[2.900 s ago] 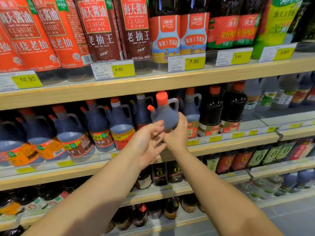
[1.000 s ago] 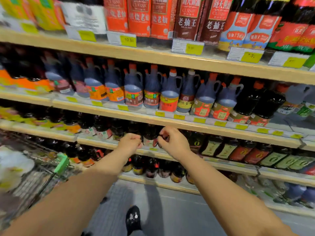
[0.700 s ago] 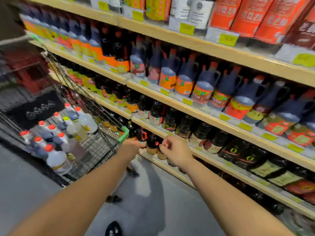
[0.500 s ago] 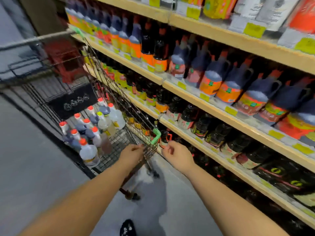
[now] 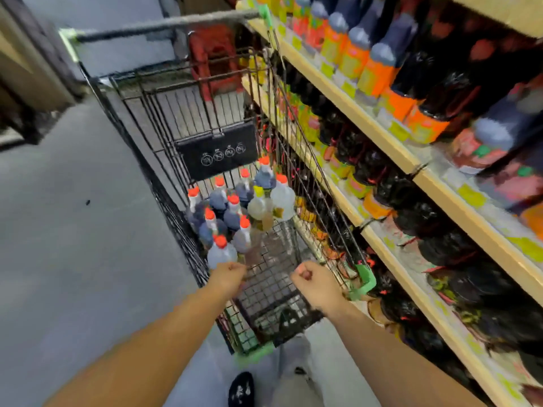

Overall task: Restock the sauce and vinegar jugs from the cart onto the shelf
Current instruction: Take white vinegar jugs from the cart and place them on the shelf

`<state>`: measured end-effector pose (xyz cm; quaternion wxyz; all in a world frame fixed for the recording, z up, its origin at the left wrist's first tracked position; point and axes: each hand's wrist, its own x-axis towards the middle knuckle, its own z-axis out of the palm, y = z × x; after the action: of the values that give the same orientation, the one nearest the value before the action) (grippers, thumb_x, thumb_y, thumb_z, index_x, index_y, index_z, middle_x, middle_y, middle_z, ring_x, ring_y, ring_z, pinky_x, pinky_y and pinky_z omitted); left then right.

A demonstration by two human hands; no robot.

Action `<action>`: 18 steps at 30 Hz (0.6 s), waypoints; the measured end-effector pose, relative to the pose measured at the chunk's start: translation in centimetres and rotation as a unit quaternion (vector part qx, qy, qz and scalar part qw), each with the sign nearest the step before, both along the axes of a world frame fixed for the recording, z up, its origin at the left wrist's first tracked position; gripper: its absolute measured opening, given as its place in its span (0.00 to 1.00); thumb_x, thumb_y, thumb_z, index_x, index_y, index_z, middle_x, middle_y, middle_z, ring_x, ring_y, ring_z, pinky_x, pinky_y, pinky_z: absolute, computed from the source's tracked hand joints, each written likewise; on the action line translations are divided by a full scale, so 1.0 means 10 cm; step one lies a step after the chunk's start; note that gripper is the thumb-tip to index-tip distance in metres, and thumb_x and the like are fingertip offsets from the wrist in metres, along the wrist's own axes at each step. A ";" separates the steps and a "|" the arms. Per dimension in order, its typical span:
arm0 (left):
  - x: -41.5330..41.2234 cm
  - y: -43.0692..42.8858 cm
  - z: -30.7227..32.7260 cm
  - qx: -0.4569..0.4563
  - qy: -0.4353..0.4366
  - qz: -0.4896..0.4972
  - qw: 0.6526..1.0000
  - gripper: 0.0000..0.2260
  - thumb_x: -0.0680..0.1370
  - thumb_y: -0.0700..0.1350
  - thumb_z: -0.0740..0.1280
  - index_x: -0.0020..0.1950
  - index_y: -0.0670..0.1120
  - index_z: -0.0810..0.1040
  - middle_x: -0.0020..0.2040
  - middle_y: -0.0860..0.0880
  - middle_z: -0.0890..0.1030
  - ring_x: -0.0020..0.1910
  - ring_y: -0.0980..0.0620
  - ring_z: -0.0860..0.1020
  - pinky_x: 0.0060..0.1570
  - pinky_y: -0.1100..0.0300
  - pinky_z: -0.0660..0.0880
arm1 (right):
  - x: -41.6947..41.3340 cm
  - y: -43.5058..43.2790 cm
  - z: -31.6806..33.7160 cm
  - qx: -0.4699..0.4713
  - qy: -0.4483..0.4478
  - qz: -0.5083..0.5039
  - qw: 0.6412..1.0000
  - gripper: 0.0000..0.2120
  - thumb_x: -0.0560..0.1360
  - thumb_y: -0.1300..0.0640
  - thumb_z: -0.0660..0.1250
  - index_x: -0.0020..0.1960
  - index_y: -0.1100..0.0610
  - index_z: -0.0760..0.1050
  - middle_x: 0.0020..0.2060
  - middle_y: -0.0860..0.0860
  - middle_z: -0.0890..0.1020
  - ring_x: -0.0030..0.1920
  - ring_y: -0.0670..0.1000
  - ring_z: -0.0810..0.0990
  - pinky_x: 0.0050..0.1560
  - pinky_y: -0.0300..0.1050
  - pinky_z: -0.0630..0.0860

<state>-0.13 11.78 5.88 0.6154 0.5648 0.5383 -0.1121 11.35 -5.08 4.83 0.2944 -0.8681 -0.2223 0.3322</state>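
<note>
A wire shopping cart (image 5: 363, 282) stands along the shelf. In its far half stand several jugs with orange caps (image 5: 232, 212), some dark, some pale; the nearest is a clear jug (image 5: 221, 254). My left hand (image 5: 227, 277) hangs over the cart's near left side just below that clear jug, fingers curled, holding nothing I can see. Over the cart's near right side my right hand (image 5: 314, 282) is a fist, empty. At right, the wooden shelf (image 5: 390, 151) carries blue jugs with orange labels (image 5: 379, 63) and dark bottles (image 5: 367, 163) on the lower tier.
The cart's handle bar (image 5: 164, 24) is at the far end, with a red stool (image 5: 214, 63) beyond it. Grey floor (image 5: 73, 230) spreads to the left of the cart. My shoe (image 5: 242, 389) is on the floor beneath the cart's near end.
My view has swung left and down from the shelf to the cart. Both hands left the jug set on the shelf and dropped over the cart's near end, empty.
</note>
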 end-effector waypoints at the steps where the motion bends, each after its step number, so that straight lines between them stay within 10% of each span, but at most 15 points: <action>1: 0.05 0.06 -0.03 -0.013 0.006 0.018 1.000 0.06 0.81 0.44 0.59 0.55 0.44 0.72 0.41 0.47 0.74 0.42 0.47 0.73 0.33 0.58 0.68 | 0.09 0.11 -0.05 -0.007 0.007 0.018 1.000 0.08 0.75 0.52 0.64 0.38 0.51 0.69 0.30 0.47 0.70 0.35 0.49 0.70 0.36 0.40 0.66; 7: 0.40 0.37 -0.22 -0.087 0.022 0.217 0.972 0.09 0.78 0.38 0.58 0.39 0.48 0.67 0.36 0.47 0.71 0.35 0.52 0.70 0.35 0.60 0.64 | 0.61 0.71 -0.36 -0.034 0.047 0.113 0.992 0.05 0.74 0.51 0.64 0.47 0.52 0.73 0.34 0.46 0.75 0.36 0.46 0.73 0.35 0.39 0.67; 18: 0.63 0.53 -0.95 -0.074 0.075 0.322 0.941 0.06 0.71 0.44 0.68 0.43 0.43 0.73 0.42 0.40 0.72 0.44 0.46 0.71 0.48 0.52 0.72 | 0.84 1.40 -1.03 -0.080 0.201 0.161 0.963 0.15 0.76 0.58 0.64 0.62 0.54 0.69 0.34 0.46 0.70 0.34 0.45 0.70 0.36 0.35 0.69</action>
<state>6.14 17.04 -3.66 0.6165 0.3040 0.7263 0.0104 19.70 8.95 -5.45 0.2053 -0.7571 -0.2677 0.5594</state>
